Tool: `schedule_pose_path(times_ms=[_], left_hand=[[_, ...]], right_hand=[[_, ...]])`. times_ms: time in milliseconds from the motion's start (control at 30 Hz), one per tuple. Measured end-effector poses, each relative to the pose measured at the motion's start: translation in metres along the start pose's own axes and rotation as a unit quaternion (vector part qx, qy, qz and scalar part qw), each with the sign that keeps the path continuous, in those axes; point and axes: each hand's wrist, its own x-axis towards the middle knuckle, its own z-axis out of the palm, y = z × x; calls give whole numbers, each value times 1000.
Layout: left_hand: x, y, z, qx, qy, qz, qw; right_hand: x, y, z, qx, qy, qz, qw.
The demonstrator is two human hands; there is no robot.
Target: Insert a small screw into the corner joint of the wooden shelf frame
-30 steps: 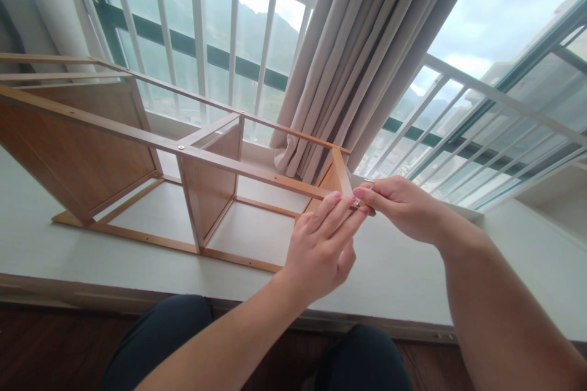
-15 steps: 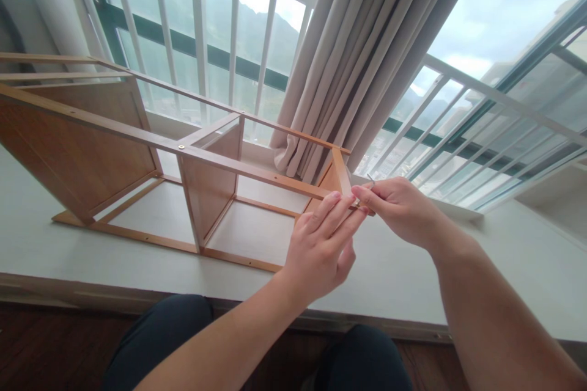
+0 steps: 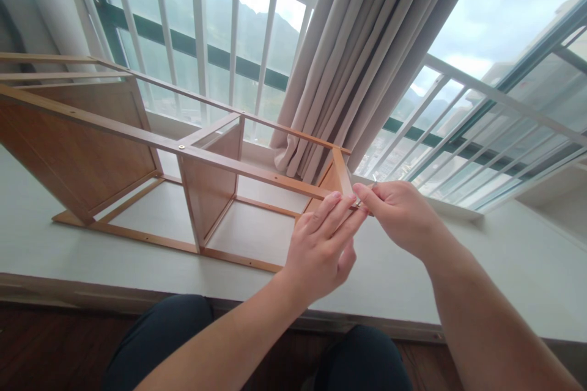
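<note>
A wooden shelf frame (image 3: 224, 162) lies on its side, with panel shelves set between its long rails. My left hand (image 3: 321, 244) is at the right end of the near upper rail, its fingers stretched over the corner and holding it. Just beyond the fingertips, my right hand (image 3: 403, 211) pinches a small metal hex key (image 3: 375, 179) at that same corner. Only a short bent end of the key shows above the fingers. Its other end and the screw head are mostly hidden by my fingers.
The frame rests on a white window ledge (image 3: 389, 281). Behind it hang a grey-beige curtain (image 3: 348, 49) and white window railings (image 3: 233, 30). My knees (image 3: 160, 336) are at the ledge's front edge, above a dark wood floor (image 3: 50, 348).
My right hand has turned slightly and moved a little down and right, and the hex key's visible end has shifted with it. My left hand and the shelf frame stay put.
</note>
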Motion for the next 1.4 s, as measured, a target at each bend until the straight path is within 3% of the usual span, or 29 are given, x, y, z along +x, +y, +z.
schedule_pose_path(times_ms=[133,267,467,700,1000,1200,1400], left_hand=[[0,0,0,-2,1,1,1000],[-1,0,0,-4,-2,1,1000],[0,0,0,-3,-2,-3,1000],[-1,0,1,-7,-6,-5,1000],[-4,-2,2,-5,-13,-4,1000],[-3,0,1,4,-19,-8,1000],[-2,0,1,6,-12,-4,1000]], right_hand=[[-7,-14,5,-60,43,60,995],[-11,-18,6,-69,53,76,993],[-12,-10,-2,-13,51,28,998],[-9,-3,-8,7,-29,-35,999],[-2,1,-11,24,-84,-34,996],[9,7,-18,101,-175,-46,978],[10,12,-18,74,-159,-54,983]])
